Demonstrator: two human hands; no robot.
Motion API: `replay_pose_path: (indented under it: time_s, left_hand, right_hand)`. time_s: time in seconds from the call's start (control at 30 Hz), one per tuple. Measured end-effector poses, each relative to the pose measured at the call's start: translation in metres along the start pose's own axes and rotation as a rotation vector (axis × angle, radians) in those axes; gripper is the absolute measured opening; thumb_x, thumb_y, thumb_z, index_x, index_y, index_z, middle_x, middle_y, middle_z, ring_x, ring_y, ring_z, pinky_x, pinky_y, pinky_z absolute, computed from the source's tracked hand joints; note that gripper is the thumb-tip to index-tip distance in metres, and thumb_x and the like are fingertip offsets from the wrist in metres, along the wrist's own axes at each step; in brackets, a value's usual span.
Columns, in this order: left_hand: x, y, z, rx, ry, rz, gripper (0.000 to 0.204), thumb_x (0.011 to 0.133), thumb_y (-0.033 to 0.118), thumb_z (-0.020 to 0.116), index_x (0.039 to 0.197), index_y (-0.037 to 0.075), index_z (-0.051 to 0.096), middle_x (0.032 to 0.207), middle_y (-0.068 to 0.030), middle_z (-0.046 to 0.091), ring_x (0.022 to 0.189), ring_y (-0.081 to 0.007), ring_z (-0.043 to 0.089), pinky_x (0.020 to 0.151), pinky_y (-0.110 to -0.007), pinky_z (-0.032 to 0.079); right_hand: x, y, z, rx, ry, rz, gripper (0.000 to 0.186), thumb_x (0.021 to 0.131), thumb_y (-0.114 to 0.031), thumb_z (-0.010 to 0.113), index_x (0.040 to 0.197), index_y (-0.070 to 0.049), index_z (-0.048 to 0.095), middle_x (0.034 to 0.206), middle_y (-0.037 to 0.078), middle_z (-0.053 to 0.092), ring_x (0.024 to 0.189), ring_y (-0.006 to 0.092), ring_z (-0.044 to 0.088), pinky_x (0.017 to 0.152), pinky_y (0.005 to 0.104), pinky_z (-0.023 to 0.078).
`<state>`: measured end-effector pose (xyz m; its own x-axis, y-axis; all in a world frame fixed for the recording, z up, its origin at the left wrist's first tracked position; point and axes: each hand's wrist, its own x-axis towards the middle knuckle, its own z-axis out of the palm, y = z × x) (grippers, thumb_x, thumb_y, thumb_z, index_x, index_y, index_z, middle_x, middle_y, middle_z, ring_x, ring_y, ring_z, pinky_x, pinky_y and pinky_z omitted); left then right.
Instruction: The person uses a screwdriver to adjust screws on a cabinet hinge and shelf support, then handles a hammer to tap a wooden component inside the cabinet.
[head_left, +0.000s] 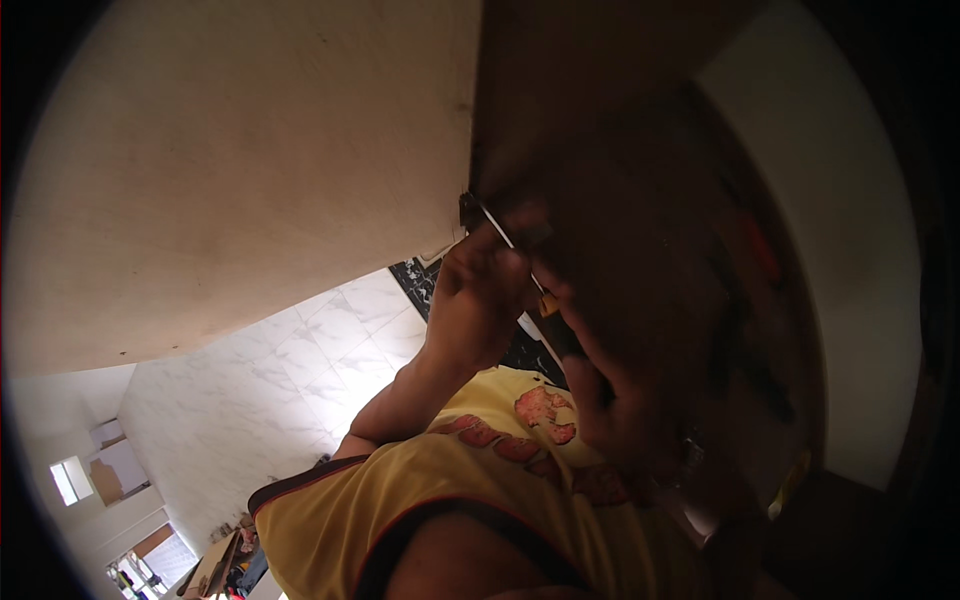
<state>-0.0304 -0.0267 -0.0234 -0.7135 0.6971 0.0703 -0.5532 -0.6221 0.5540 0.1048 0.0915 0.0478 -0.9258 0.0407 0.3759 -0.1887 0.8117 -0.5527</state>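
A screwdriver with a thin bright shaft [495, 225] and a yellow handle end [548, 304] slants up to the edge of a large light wooden panel [250, 170]. Its tip meets a small dark metal fitting [466, 208] on that edge; whether a screw sits there is too dark to tell. My left hand [482, 295] is closed around the middle of the shaft, close to the panel, with the thumb covering part of it. Lower and to the right, in deep shade, my right hand [605, 375] is closed on the handle, most of which its fingers hide.
The panel fills the upper left. Dark shade hides much of the right, where a pale curved surface [855, 250] rises. Below the panel lies white marbled tile flooring [290, 370], with a black patterned strip [413, 285]. Several loose items [235, 560] lie at the lower left.
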Motion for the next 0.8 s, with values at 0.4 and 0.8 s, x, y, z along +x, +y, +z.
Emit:
replay_pose_path:
  time_s: [0.4,0.8]
  left_hand:
    - [0.004,0.005,0.029,-0.077,0.047,0.133,0.041,0.106,0.013,0.053,0.143,-0.003,0.048,0.093,-0.0073,0.069,0.091,-0.0259,0.07,0.099,-0.049,0.056]
    - [0.003,0.014,0.008,-0.103,-0.085,0.009,0.041,0.11,0.019,0.047,0.144,-0.003,0.048,0.099,-0.0115,0.07,0.085,-0.0272,0.075,0.079,-0.038,0.062]
  right_hand:
    - [-0.004,-0.03,-0.041,-0.321,-0.131,0.078,0.052,0.1,-0.019,0.061,0.151,-0.018,0.053,0.093,0.017,0.059,0.074,0.033,0.064,0.064,0.0423,0.053]
    - [0.001,-0.033,-0.022,-0.019,-0.129,0.13,0.05,0.094,-0.001,0.058,0.143,0.004,0.055,0.13,0.026,0.064,0.119,0.0384,0.067,0.095,0.041,0.057]
